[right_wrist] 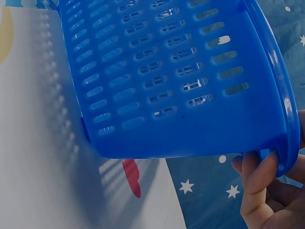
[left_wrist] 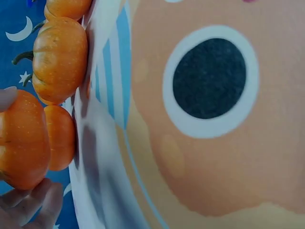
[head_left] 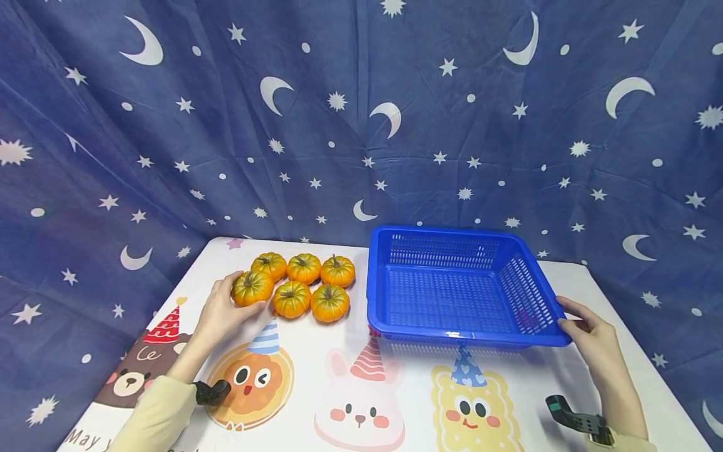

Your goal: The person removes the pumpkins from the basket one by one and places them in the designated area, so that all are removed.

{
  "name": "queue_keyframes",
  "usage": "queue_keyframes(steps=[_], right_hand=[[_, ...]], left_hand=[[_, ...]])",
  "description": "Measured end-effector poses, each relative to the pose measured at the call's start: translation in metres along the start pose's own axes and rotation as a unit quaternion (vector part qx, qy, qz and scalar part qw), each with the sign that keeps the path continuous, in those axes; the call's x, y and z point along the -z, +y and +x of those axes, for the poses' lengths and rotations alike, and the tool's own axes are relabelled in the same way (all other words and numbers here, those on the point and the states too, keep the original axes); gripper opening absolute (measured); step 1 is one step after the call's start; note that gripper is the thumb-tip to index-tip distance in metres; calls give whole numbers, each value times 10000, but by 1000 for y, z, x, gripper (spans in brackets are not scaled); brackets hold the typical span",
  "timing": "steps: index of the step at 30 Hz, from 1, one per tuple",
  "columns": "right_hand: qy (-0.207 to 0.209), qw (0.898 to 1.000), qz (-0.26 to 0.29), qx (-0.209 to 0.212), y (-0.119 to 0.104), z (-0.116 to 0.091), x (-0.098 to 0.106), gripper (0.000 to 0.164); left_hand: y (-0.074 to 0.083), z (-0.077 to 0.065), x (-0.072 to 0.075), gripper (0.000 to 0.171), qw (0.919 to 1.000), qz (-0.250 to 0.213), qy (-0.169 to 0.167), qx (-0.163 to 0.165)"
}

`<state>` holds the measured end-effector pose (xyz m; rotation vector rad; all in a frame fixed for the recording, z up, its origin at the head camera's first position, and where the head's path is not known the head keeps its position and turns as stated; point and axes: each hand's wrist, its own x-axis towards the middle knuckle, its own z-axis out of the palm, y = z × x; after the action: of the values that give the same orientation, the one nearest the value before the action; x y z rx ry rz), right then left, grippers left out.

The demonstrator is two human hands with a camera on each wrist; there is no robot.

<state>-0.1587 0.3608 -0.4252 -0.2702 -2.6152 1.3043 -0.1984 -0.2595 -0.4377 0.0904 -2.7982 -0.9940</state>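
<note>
Several small orange pumpkins with green-brown stems stand in two rows at the table's left. My left hand (head_left: pixel 222 312) grips the front-left pumpkin (head_left: pixel 252 289), fingers on its far side and thumb on the near side. In the left wrist view, this pumpkin (left_wrist: pixel 23 140) sits between thumb and fingertips, overlapping another pumpkin (left_wrist: pixel 60 138) behind it. On the right, my right hand (head_left: pixel 594 336) pinches the rim of a blue plastic basket (head_left: pixel 469 336). Seen from the right wrist, fingers curl under the rim at a corner of the basket (right_wrist: pixel 205 129), whose slotted wall faces the camera.
A white tablecloth (head_left: pixel 350 342) with cartoon animal and food prints covers the table. Behind it hangs a dark blue curtain (head_left: pixel 316 163) with moons and stars. The basket's bare slotted floor shows. Each wrist wears a black strap.
</note>
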Motion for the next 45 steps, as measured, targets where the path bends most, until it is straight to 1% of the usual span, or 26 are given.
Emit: queue_keyframes(steps=[6, 9, 16, 23, 29, 36, 45], right_hand=[[0, 10000, -49, -51, 1, -1, 0, 48], [-1, 10000, -65, -68, 2, 0, 0, 48], [-13, 9999, -73, -78, 2, -1, 0, 48], [16, 10000, 24, 31, 0, 1, -1, 47], [-41, 10000, 13, -4, 1, 0, 0, 48], [-9, 10000, 18, 19, 0, 0, 0, 48], [7, 10000, 20, 19, 0, 1, 0, 48]], left_hand=[[-5, 1, -2, 86, 9990, 26, -360, 268], [-7, 2, -4, 87, 9982, 91, -492, 329], [-11, 5, -5, 88, 9968, 131, -690, 385], [-14, 8, -7, 90, 9945, 151, -887, 527], [-16, 9, -8, 90, 9939, 154, -946, 542], [-15, 11, -8, 90, 9933, 183, -996, 561], [-15, 14, -8, 94, 9923, 186, -1088, 569]])
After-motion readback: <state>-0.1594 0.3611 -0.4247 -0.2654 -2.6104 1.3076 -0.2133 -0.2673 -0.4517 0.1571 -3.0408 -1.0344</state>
